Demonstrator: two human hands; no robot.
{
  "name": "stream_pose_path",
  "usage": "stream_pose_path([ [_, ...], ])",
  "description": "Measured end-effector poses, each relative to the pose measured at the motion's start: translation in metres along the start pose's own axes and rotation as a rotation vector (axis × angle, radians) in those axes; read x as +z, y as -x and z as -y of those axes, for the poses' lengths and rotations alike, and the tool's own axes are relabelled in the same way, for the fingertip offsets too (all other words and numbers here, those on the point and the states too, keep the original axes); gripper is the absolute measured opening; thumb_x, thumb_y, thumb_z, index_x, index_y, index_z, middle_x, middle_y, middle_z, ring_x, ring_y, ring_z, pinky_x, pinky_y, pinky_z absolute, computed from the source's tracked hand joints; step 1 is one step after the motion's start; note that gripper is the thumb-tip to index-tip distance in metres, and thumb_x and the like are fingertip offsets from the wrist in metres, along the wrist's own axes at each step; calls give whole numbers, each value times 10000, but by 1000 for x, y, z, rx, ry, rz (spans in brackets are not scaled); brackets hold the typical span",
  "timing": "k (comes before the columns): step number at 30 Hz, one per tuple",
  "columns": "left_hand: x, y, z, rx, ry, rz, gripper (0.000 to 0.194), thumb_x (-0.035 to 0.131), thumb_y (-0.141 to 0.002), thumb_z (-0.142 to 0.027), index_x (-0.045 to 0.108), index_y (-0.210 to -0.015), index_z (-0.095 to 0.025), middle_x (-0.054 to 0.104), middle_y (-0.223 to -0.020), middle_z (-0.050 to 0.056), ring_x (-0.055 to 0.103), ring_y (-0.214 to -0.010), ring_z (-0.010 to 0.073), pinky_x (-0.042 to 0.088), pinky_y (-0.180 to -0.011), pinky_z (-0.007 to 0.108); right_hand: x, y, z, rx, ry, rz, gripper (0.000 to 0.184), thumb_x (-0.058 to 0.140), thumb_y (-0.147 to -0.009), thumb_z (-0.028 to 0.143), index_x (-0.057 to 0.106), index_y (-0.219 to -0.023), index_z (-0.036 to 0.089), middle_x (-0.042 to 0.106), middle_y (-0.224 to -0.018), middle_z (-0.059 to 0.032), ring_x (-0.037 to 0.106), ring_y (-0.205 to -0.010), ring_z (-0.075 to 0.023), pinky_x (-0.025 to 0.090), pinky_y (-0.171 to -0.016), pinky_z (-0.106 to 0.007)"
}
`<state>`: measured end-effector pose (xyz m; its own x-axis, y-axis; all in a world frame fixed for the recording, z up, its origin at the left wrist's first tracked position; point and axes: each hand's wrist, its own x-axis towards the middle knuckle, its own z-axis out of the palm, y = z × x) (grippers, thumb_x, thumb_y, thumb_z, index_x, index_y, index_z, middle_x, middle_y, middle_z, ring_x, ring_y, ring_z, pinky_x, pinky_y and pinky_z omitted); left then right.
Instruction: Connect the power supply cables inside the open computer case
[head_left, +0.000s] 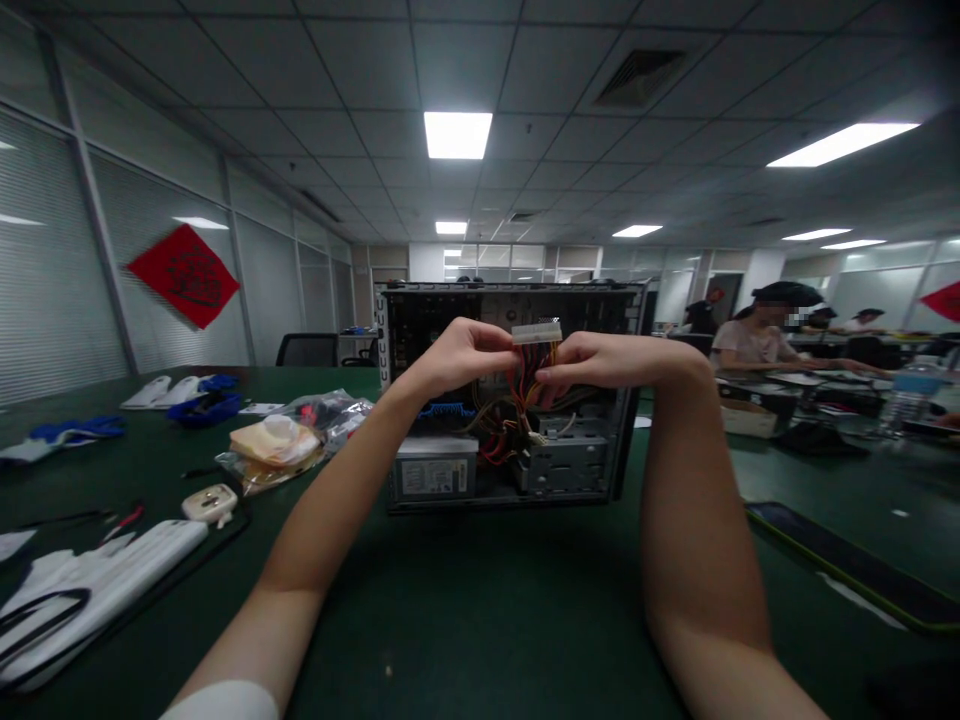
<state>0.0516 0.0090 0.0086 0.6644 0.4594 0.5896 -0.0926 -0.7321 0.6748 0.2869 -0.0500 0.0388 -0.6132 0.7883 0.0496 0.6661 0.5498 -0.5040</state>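
Note:
In front of me an open computer case [622, 400] lies with its inside facing me. My left hand [469, 352] pinches the left end of a wide white power connector [537, 333], just below its edge. From the other side my right hand [589, 360] closes its fingers round the bundle of coloured wires [531, 375] under that connector. The connector is raised in front of the case's upper part, apart from the board behind it. Below, a silver power supply [435, 472] sits at the lower left and a metal drive cage [570, 465] at the lower right.
On the green table [450, 620], a white power strip [127, 590], a plug adapter [210, 503] and plastic bags [285, 440] lie to the left. Blue-and-white gloves [75, 432] are farther off. A long dark mat [847, 560] lies right; a co-worker [757, 335] sits beyond.

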Motion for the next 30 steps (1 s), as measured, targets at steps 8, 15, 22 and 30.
stream_pose_path([
  [8,-8,-1,2,2,-15,36,327,914,-700,-370,806,-842,-97,755,-788,36,640,-715,97,495,-697,222,0,-4,-4,12,-17,1,650,718,-843,757,846,-1017,144,834,-984,-97,772,-971,-268,598,-936,-384],
  [15,-10,1,-3,20,-155,75,306,859,-764,-388,801,-844,-98,737,-755,34,622,-689,101,482,-665,224,0,-4,-3,9,10,12,640,704,-853,759,858,-1026,163,833,-937,-83,769,-961,-274,584,-916,-382],
  [22,-6,3,-8,18,-244,57,234,763,-808,-313,793,-853,-85,726,-758,28,596,-668,88,424,-620,205,-1,-4,-5,24,-19,10,638,721,-841,755,855,-1002,153,831,-957,-99,765,-954,-270,581,-908,-375],
  [30,-7,5,-11,-23,-157,96,242,817,-797,-311,804,-894,-89,770,-823,45,656,-730,106,503,-694,218,-2,0,-8,39,-60,2,594,750,-820,741,852,-988,180,836,-998,-92,766,-993,-279,590,-945,-405],
])
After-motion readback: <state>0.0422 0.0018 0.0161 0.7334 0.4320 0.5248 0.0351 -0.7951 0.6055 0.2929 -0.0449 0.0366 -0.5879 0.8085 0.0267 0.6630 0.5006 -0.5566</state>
